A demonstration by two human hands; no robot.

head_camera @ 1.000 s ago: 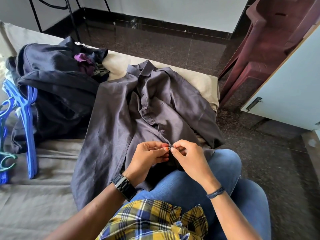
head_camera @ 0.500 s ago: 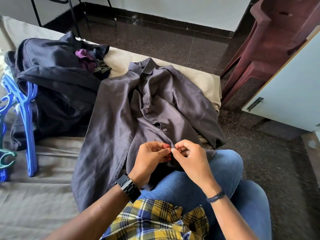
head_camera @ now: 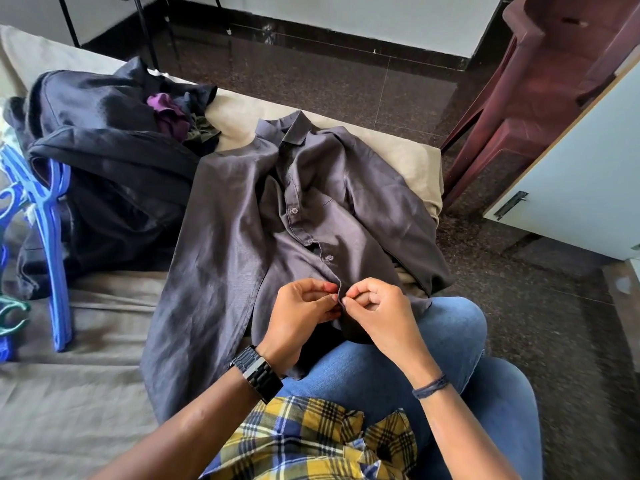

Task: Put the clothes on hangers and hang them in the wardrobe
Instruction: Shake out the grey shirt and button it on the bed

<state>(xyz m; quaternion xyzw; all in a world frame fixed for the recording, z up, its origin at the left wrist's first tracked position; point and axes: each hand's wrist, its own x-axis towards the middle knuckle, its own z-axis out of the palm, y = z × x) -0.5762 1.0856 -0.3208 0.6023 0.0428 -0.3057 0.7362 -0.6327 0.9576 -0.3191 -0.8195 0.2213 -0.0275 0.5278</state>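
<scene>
- Shirt point(head_camera: 242, 244), dark grey, lies spread front-up on bed point(head_camera: 69, 393), collar at the far end, hem draped over the person's lap.
- Left hand point(head_camera: 298, 320) pinches the shirt's placket edge, fingers point(head_camera: 329, 297) curled onto the cloth at the lower front.
- Right hand point(head_camera: 381, 313) pinches the other edge of the same placket, thumb and forefinger tips meeting the left hand's; other fingers curled in.
- Both hands touch each other at the fingertips, right over the placket just below the lowest visible button.
- 3 buttons point(head_camera: 294, 210) visible up the placket above the hands; whether the one at the fingertips is through its hole, cannot tell.
- Watch point(head_camera: 258, 372), black, on left wrist; dark band point(head_camera: 429, 388) on right wrist.
- Pile point(head_camera: 110, 161) of dark clothes on the bed left of the shirt, touching its left edge; a purple piece sits on top.
- Hangers point(head_camera: 52, 237), blue, lie at the bed's left edge beside the pile; 1 teal hanger point(head_camera: 14, 310) just below them.
- Person sits in blue jeans point(head_camera: 398, 358) and a yellow plaid top point(head_camera: 304, 441).
- Chairs point(head_camera: 540, 98), maroon plastic, stacked, stand on the dark floor point(head_camera: 311, 81) at right.
- Door point(head_camera: 571, 174), white with a metal latch, at the right edge, near the chairs.
</scene>
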